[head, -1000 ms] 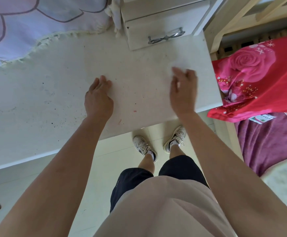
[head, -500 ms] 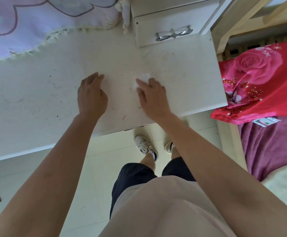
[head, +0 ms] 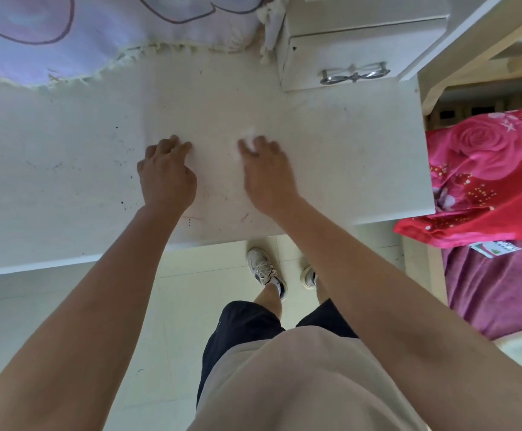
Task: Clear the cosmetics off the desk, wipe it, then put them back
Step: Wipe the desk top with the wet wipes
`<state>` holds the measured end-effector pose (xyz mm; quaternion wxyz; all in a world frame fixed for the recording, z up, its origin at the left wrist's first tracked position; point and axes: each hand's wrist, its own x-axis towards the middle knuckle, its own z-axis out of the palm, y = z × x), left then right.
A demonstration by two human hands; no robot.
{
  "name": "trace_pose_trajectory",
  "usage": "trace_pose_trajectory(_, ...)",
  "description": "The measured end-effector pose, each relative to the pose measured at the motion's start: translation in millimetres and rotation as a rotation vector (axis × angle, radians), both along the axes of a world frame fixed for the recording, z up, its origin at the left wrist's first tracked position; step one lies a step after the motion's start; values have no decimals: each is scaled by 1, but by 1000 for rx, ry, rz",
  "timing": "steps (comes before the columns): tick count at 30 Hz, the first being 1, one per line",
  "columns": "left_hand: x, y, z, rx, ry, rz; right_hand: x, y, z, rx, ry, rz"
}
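The tabletop [head: 346,150] is cream white, with small dark specks and faint reddish marks. In the upper left, a lilac cloth [head: 98,32] has purple outlines and a cream fringe. The drawer [head: 346,48] is white, its handle [head: 354,74] silver. At the right, a red blanket [head: 486,169] shows pink roses and gold dots.

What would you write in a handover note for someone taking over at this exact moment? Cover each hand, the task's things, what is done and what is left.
Left hand: rests on the desk, holding nothing.
Right hand: presses a white tissue flat on the desk near its middle.
Cosmetics: none in view; the desk top is cleared.
Done: clearing. Wiping is under way.
Left: dark specks show on the desk's left part, so finish wiping there, then put the cosmetics back.
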<state>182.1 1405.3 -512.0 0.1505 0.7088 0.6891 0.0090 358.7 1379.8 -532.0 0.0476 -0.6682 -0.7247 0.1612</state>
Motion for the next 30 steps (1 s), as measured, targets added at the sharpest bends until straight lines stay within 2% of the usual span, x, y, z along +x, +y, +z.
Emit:
trace_pose_trajectory(1, -1, 2, 0, 2, -13, 1, -8, 3, 1, 6, 71, 66)
trace_pose_trajectory(3, -4, 3, 0, 11, -38, -2, -3, 10, 2, 74, 216, 34)
trace_pose_trajectory(6, -8, 2, -5, 48, -28, -32, 39, 27, -4, 239, 220, -356)
trace_pose_trajectory(8, -9, 0, -8, 65, -16, -39, 71, 39, -7, 191, 182, -675)
trace_pose_trajectory(10, -8, -1, -12, 91, -13, -49, 81, 49, -9, 65, 29, -774)
trace_pose_trajectory(11, -9, -1, -14, 107, -13, -52, 74, 52, -8, 40, -61, -706)
trace_pose_trajectory(13, -10, -1, -18, 135, -19, -45, 42, 53, -6, 54, -139, -415)
trace_pose_trajectory(15, -9, -1, -20, 153, -28, -27, 8, 54, -7, 42, -92, -140)
trace_pose_trajectory(17, -7, -1, -20, 154, -42, -6, -5, 60, -4, 8, 17, -4)
trace_pose_trajectory(20, -9, 4, -17, 152, -88, 26, 7, 78, 9, -162, 253, -18)
trace_pose_trajectory(22, -12, 12, -12, 138, -133, 46, 19, 88, 16, -147, 289, -29)
trace_pose_trajectory(25, -13, 20, -3, 132, -175, 86, 27, 99, 19, -16, 203, -85)
trace_pose_trajectory(28, -10, 28, 6, 94, -197, 130, 16, 104, 13, -69, 20, -151)
trace_pose_trajectory(30, -10, 33, 10, 28, -206, 146, -4, 99, 8, -69, -1, -73)
